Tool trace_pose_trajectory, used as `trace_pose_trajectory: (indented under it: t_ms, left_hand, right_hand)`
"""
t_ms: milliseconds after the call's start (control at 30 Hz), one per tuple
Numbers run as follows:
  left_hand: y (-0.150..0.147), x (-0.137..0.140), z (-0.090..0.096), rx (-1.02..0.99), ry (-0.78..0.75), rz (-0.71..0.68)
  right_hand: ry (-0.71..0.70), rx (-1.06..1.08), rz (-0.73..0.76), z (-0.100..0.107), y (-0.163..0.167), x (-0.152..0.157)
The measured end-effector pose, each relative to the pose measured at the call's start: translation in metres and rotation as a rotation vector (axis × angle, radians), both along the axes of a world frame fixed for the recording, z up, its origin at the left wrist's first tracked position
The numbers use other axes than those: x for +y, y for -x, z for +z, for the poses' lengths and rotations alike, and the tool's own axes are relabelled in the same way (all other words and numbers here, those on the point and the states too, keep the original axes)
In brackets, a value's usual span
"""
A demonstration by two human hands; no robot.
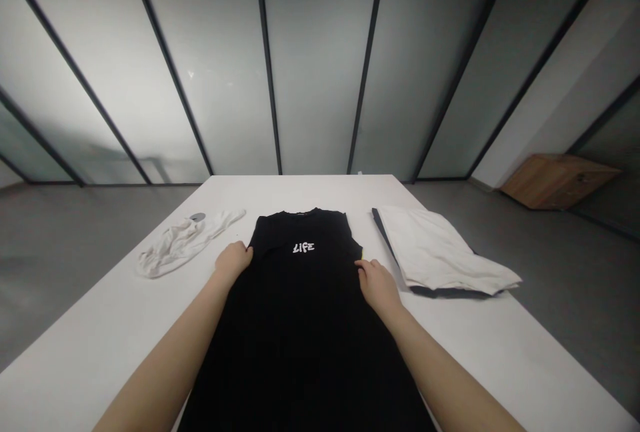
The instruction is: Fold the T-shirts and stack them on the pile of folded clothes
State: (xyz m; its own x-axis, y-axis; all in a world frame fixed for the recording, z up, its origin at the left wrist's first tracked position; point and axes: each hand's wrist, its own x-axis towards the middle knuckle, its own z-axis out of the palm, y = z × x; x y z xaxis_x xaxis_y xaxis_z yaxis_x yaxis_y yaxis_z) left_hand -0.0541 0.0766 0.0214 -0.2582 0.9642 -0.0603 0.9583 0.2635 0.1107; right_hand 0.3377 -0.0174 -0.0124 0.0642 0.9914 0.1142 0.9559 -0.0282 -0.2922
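A black T-shirt (305, 299) with white lettering on its chest lies spread on the white table, its neckline at the far end. My left hand (234, 259) is closed on the shirt's left edge, near the sleeve. On the opposite edge, just below the right sleeve, my right hand (376, 282) pinches the black fabric. The sleeves look folded in or partly hidden, and the lower part of the shirt runs out of view toward me.
A crumpled white garment (175, 242) lies on the left of the white table (110, 325), beside a small grey disc (198, 217). Folded white and dark cloths (440, 245) are stacked on the right. Behind stand frosted glass panels (320, 65) and a wooden cabinet (555, 179).
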Motion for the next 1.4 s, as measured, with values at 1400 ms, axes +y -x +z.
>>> trace_pose_trajectory:
  t_ms: [1400]
  left_hand:
    - [-0.036,-0.044,-0.021,-0.018,-0.088,-0.481]
  right_hand:
    - [0.368,-0.111,0.159,0.003,-0.006,-0.071]
